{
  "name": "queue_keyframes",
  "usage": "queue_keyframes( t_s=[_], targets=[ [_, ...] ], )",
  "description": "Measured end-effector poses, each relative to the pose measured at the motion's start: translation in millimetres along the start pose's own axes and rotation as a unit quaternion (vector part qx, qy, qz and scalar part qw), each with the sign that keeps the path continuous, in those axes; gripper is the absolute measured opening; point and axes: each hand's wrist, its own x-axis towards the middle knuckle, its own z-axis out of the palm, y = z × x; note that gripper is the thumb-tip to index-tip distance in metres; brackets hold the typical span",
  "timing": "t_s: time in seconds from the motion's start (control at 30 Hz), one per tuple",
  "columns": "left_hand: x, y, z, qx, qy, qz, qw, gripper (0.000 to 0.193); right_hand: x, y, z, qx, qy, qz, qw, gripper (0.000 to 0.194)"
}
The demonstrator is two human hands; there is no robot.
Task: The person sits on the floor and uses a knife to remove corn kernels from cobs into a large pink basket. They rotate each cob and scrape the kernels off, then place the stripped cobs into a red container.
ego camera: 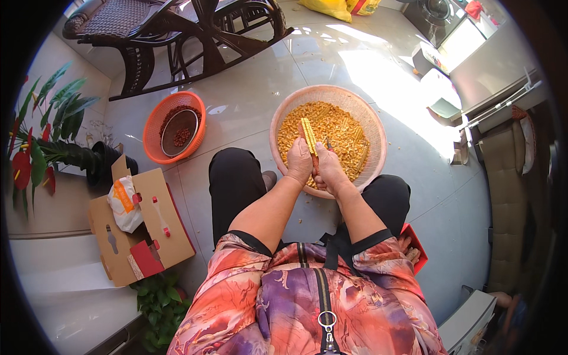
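A partly stripped corn cob (308, 132) is held above a pink plastic basket (378, 153) between my knees. Yellow kernels cover its upper part, while reddish bare core shows along one side and lower down. My left hand (300, 159) wraps the cob from the left. From the right, my right hand (332, 170) grips it lower down, the thumb against the kernels. A small dark pointed object (329, 144) shows beside the right thumb; I cannot tell whether it is held. Loose corn kernels (293, 117) fill much of the basket, with several unstripped cobs (361, 157) among them.
An orange basket (151, 148) at left holds a sieve and reddish-brown items. An open cardboard box (162, 222) stands nearer me. Behind are a dark rattan rocking chair (195, 33) and yellow bags (330, 8). A red box (419, 248) with bare cobs sits by my right hip.
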Motion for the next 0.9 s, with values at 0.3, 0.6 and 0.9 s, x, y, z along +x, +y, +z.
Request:
queue_keyframes(
  t_s=[0.3, 0.6, 0.9],
  targets=[
    [2.5, 52.6, -4.0, -0.132, -0.025, -0.192, 0.972, 0.033, 13.8, 16.7, 1.4, -0.018, 0.042, -0.13, 0.99, 0.038],
    [10.8, 32.0, -8.4, -0.133, -0.037, -0.145, 0.98, 0.047, 2.4, 8.6, 10.5, -0.024, -0.012, -0.085, 0.996, 0.045],
    [2.6, 16.9, 0.1, 0.098, 0.007, 0.004, 0.995, 0.047, 18.4, 18.3, 1.1, -0.126, 0.039, -0.162, 0.978, 0.05]
  ],
)
